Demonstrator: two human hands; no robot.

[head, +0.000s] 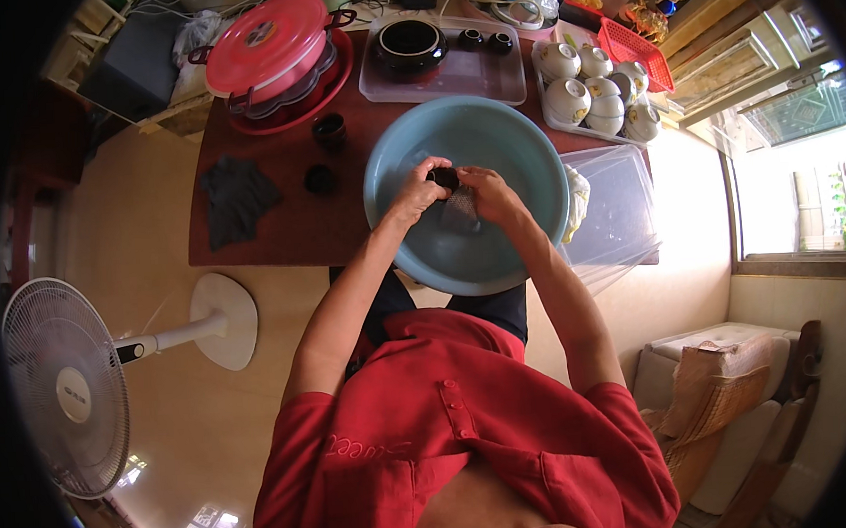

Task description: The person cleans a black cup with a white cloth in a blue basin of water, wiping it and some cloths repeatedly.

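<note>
My left hand (pixel 420 192) grips a small dark cup (pixel 443 180) over the light-blue plastic basin (pixel 470 279). From the other side my right hand (pixel 489 192) holds a greyish mesh-like cloth (pixel 461 209) against the cup, and the cloth's lower end hangs down into the basin. Whether the cloth touches the basin's bottom, I cannot tell. Left of the basin, two more dark cups stand on the reddish-brown table (pixel 288 245): one farther cup (pixel 329 131) and one nearer cup (pixel 318 179). My fingers hide part of the held cup.
A dark grey cloth (pixel 237 200) lies at the table's left. Behind the basin, a clear tray (pixel 486 84) holds a dark round pot (pixel 410 45). White bowls (pixel 568 102) fill another tray. A pink lidded pot (pixel 272 47) stands back left, a fan (pixel 67 393) on the floor.
</note>
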